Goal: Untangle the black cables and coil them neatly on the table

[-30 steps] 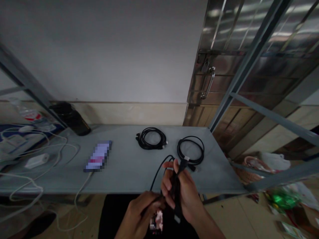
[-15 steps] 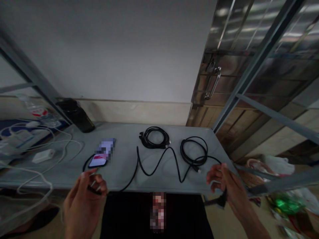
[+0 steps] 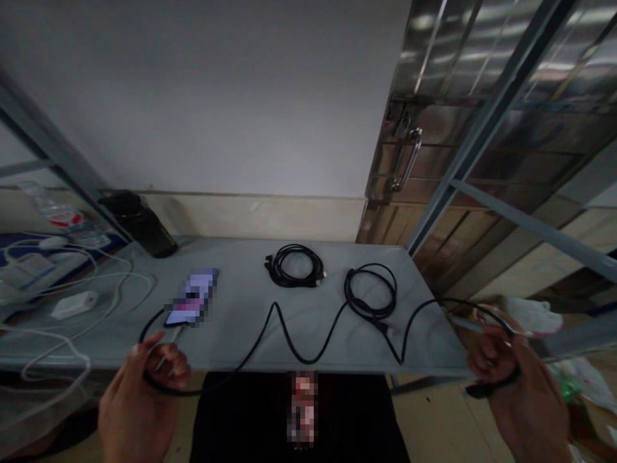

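A long black cable (image 3: 315,361) zigzags over the grey tabletop (image 3: 231,276) between my two hands. My left hand (image 3: 142,399), at the front left edge, is closed round one part of it; a length curves up towards the phone (image 3: 193,297). My right hand (image 3: 523,386) grips the cable's other stretch beyond the table's right edge, and a black end hangs below the fingers. Two more black cables lie coiled on the table: one coil (image 3: 274,273) at the back middle, another coil (image 3: 354,307) to its right, touched by the loose cable.
A black bottle (image 3: 144,225) stands at the back left. White cords and a white charger (image 3: 74,304) lie at the left, near a clear plastic bottle (image 3: 72,218). Metal frame posts (image 3: 441,209) rise at both sides. Bags lie on the floor at right.
My right hand has moved outward to the right and my left hand slightly left. The cable between them has shifted, with more of it now reaching past the right edge.
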Demonstrator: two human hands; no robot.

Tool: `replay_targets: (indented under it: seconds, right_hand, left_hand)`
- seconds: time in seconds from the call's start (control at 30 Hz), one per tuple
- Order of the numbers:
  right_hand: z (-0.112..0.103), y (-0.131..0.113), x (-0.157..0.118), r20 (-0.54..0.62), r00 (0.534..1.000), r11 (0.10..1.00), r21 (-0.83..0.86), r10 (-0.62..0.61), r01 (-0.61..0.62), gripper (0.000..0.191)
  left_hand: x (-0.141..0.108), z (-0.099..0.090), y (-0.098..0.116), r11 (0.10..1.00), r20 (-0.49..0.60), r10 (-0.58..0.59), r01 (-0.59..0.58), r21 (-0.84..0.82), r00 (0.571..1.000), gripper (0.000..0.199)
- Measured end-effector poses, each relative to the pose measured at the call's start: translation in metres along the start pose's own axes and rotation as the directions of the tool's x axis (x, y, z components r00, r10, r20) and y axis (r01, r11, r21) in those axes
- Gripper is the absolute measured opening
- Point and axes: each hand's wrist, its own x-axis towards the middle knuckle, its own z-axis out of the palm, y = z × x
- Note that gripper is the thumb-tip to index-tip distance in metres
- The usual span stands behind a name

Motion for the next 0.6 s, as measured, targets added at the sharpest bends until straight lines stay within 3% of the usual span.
replay_targets:
  seconds: [0.17,0.3,0.43,0.6]
  right_hand:
    - [0.014,0.006,-0.01,0.093,0.993,0.997,-0.027,-0.066,0.069,0.036]
    - [0.035,0.024,-0.028,0.268,0.952,0.972,-0.14,-0.147,0.19,0.032]
    - [0.065,0.036,-0.057,0.577,0.81,0.896,-0.298,-0.105,0.329,0.038]
    - [0.115,0.037,-0.091,0.808,0.586,0.884,-0.315,0.059,0.345,0.035]
  left_hand:
    - [-0.007,0.013,-0.003,0.991,0.123,-0.083,0.094,-0.091,0.989,0.021]
    - [-0.012,0.027,-0.015,0.957,0.276,-0.278,0.289,-0.001,0.92,0.045]
    - [-0.031,0.052,-0.034,0.935,0.463,-0.337,0.348,0.065,0.82,0.066]
    - [-0.063,0.085,-0.047,0.907,0.534,-0.406,0.4,0.133,0.742,0.072]
